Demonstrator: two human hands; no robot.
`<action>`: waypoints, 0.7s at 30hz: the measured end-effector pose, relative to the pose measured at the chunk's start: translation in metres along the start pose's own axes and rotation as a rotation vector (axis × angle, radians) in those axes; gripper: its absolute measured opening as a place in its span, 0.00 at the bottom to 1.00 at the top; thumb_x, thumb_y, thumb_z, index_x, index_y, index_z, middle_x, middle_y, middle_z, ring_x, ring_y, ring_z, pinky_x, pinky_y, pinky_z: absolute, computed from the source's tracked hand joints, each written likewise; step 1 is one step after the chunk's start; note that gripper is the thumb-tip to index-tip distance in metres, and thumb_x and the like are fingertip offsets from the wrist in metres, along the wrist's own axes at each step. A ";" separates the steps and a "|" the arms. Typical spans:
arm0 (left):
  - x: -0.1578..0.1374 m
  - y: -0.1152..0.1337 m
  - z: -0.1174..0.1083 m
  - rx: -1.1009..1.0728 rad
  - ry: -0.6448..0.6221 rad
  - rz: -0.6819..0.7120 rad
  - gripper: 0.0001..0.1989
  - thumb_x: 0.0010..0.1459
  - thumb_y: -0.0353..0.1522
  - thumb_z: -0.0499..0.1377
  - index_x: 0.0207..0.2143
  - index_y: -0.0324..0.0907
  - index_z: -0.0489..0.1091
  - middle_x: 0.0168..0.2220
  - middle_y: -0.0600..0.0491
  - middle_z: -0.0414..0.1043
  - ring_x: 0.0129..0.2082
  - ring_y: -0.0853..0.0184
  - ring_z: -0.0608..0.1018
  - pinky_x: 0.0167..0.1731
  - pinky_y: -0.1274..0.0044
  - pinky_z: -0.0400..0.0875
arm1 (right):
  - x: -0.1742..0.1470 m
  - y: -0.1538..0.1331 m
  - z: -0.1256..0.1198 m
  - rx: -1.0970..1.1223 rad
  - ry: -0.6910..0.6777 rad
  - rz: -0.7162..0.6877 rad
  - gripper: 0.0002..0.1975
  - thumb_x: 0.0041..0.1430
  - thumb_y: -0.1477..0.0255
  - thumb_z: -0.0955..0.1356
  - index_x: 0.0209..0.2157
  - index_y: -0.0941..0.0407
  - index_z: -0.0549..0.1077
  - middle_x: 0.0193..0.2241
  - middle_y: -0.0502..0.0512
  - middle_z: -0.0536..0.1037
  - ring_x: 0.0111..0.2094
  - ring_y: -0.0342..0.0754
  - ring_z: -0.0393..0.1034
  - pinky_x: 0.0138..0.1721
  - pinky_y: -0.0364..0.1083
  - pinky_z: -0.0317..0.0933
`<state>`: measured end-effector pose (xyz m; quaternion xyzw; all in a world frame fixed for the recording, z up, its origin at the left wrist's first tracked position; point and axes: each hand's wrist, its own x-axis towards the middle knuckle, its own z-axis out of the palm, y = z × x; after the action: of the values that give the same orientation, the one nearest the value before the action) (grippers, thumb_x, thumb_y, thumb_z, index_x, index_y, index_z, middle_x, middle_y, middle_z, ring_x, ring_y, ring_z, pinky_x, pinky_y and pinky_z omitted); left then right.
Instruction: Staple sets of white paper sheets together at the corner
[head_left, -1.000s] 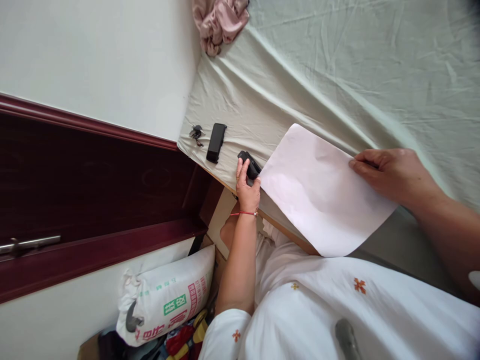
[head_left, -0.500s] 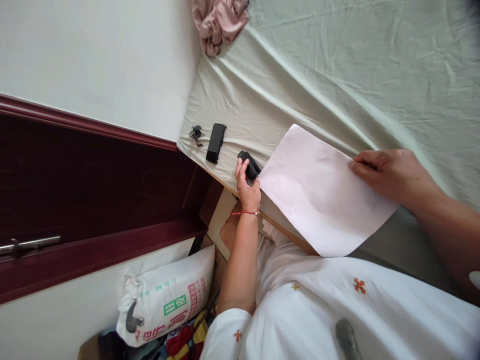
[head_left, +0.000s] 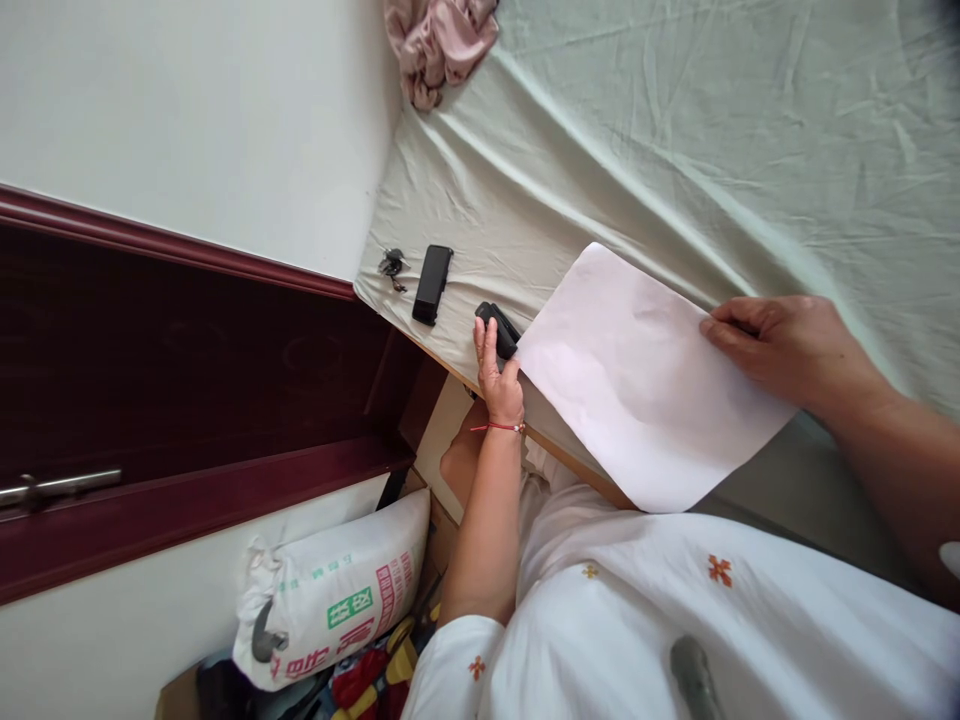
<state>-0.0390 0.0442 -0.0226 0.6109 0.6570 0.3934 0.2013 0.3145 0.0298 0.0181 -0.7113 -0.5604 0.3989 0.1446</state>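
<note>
A black stapler (head_left: 501, 331) lies near the bed's edge, its lower end close to the left corner of a white sheet of paper (head_left: 637, 375). My left hand (head_left: 498, 375) is at the stapler with its fingers stretched out and apart, the fingertips against the black body and the thumb near the paper's corner. Whether the corner sits inside the stapler's mouth I cannot tell. At the paper's right edge, my right hand (head_left: 787, 345) pinches the sheet between thumb and fingers. The paper reaches over the bed's front edge.
A black rectangular case (head_left: 433, 285) and a small bunch of keys (head_left: 391, 265) lie left of the stapler on the pale green sheet (head_left: 600, 140). Pink cloth (head_left: 442, 45) is bunched at the back. A white printed sack (head_left: 337, 590) stands below, beside a dark red door (head_left: 187, 360).
The fingers of my left hand have straightened from a curl around the stapler. The paper has shifted slightly; my right hand keeps its pinch.
</note>
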 end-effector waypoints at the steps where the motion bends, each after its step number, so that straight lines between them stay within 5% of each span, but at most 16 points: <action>1: -0.001 0.002 0.000 -0.021 -0.002 -0.016 0.38 0.55 0.24 0.54 0.69 0.50 0.63 0.77 0.58 0.47 0.77 0.61 0.51 0.75 0.68 0.47 | 0.000 0.000 0.000 0.001 0.003 -0.008 0.13 0.58 0.61 0.65 0.33 0.50 0.80 0.23 0.49 0.78 0.27 0.49 0.70 0.31 0.48 0.59; 10: -0.004 0.008 0.004 -0.158 0.115 0.010 0.24 0.70 0.38 0.48 0.63 0.43 0.71 0.73 0.50 0.59 0.74 0.62 0.59 0.73 0.70 0.53 | 0.000 0.001 0.001 0.015 0.003 -0.025 0.13 0.58 0.61 0.65 0.33 0.51 0.80 0.23 0.50 0.78 0.26 0.48 0.70 0.31 0.48 0.58; 21: -0.002 0.001 0.006 -0.031 0.107 0.033 0.26 0.71 0.46 0.51 0.62 0.44 0.71 0.72 0.46 0.61 0.73 0.60 0.63 0.71 0.68 0.58 | 0.000 0.000 0.001 0.014 -0.002 -0.018 0.13 0.58 0.61 0.65 0.34 0.50 0.80 0.24 0.50 0.78 0.27 0.49 0.71 0.31 0.48 0.59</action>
<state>-0.0333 0.0436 -0.0261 0.5966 0.6504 0.4389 0.1687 0.3141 0.0292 0.0176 -0.7047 -0.5641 0.4023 0.1529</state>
